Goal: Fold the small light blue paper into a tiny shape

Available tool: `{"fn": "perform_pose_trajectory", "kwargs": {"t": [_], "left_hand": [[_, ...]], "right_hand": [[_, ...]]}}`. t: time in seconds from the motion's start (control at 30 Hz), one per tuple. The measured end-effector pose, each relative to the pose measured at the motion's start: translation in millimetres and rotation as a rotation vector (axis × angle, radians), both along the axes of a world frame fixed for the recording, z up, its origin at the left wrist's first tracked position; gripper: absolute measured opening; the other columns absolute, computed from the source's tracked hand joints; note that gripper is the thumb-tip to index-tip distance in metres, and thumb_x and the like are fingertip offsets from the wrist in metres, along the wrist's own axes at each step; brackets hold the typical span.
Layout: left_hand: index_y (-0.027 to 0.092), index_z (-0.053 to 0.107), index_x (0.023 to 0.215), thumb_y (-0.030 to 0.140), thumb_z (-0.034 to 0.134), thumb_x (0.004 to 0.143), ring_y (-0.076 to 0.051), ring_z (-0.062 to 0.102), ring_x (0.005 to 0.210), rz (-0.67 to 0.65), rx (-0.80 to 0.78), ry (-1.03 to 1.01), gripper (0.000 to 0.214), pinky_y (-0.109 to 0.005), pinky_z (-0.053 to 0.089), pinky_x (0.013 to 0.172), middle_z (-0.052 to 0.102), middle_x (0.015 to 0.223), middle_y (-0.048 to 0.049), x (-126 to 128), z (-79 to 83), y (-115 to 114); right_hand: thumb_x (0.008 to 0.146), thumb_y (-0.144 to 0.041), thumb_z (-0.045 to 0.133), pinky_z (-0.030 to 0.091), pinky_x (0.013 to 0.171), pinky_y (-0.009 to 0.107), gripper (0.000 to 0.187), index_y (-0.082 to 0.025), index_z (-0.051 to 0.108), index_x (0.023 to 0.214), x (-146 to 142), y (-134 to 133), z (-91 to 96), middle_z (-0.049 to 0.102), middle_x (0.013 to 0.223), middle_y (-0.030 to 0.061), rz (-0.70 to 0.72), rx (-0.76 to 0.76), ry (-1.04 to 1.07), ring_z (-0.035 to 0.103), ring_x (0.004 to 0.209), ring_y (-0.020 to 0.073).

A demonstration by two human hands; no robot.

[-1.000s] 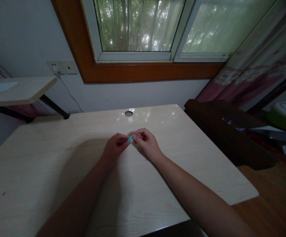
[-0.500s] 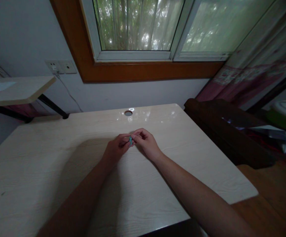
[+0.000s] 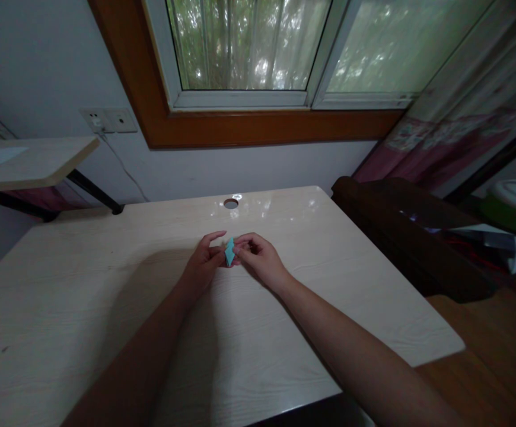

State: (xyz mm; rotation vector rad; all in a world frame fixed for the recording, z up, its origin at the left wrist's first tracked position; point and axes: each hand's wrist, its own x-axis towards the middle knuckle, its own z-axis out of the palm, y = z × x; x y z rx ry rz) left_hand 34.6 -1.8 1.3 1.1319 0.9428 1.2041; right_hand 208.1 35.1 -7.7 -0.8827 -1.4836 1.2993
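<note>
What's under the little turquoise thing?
The pale table is below. The turquoise thing, left hand and right hand cover what's right underneath, so I can't see that spot.

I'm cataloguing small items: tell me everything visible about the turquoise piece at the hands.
The turquoise piece is small, flat-faced and roughly diamond-shaped, with a notched outline, apparently folded paper. It stands tilted above the pale desk, pinched at its right edge by the right hand. The left hand meets its left side; grip unclear.

Wood-framed window (image 3: 244,47) above pale desk (image 3: 329,255)
</note>
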Motion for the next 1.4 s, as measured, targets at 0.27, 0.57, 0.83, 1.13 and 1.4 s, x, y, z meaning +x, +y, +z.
{"fn": "perform_pose_trajectory", "kwargs": {"t": [0.27,0.57,0.83,1.13,1.4], "left_hand": [[0.02,0.045,0.128,0.027,0.066,0.083,-0.017,0.072,0.071,-0.008,0.005,-0.021,0.051,-0.033,0.054,0.078,0.071,0.077,0.0009,1,1.5,-1],[0.018,0.042,0.132,0.022,0.066,0.082,-0.017,0.072,0.074,0.085,-0.014,-0.022,0.056,-0.031,0.054,0.078,0.073,0.075,0.0002,0,7.2,-2],[0.02,0.043,0.131,0.024,0.066,0.082,-0.018,0.072,0.071,0.085,-0.038,-0.035,0.055,-0.03,0.053,0.07,0.074,0.079,-0.0017,0,4.7,-1],[0.018,0.05,0.125,0.023,0.065,0.083,-0.012,0.065,0.065,0.103,0.019,-0.015,0.046,-0.025,0.049,0.071,0.065,0.066,0.0049,-1,2.4,0],[0.017,0.045,0.128,0.026,0.067,0.083,-0.016,0.068,0.068,0.024,-0.002,-0.028,0.051,-0.031,0.052,0.073,0.071,0.076,-0.0002,0,7.1,-3]], "right_hand": [[0.081,-0.033,0.071,0.05,0.065,0.028,0.017,-0.02,0.067,0.09,0,0,0.5,0.062,0.078,0.0004,-0.032,0.086,-0.045,0.059,0.068,0.0138],[0.077,-0.029,0.079,0.052,0.068,0.029,0.032,-0.025,0.067,0.106,3,-5,11.9,0.059,0.102,0.0065,0.01,0.488,-0.234,0.06,0.09,0.0178],[0.076,-0.029,0.08,0.052,0.085,0.035,0.044,-0.024,0.061,0.115,3,-6,10.4,0.057,0.11,0.0086,0.035,0.621,-0.354,0.058,0.103,0.0208],[0.087,-0.029,0.068,0.052,0.071,0.029,0.019,-0.021,0.065,0.104,5,-9,18.5,0.063,0.098,0.0072,-0.007,0.636,-0.346,0.061,0.087,0.0172],[0.095,-0.026,0.058,0.052,0.076,0.03,0.012,-0.021,0.069,0.097,7,-9,24.2,0.068,0.093,0.0067,-0.041,0.65,-0.348,0.063,0.087,0.0169]]}}
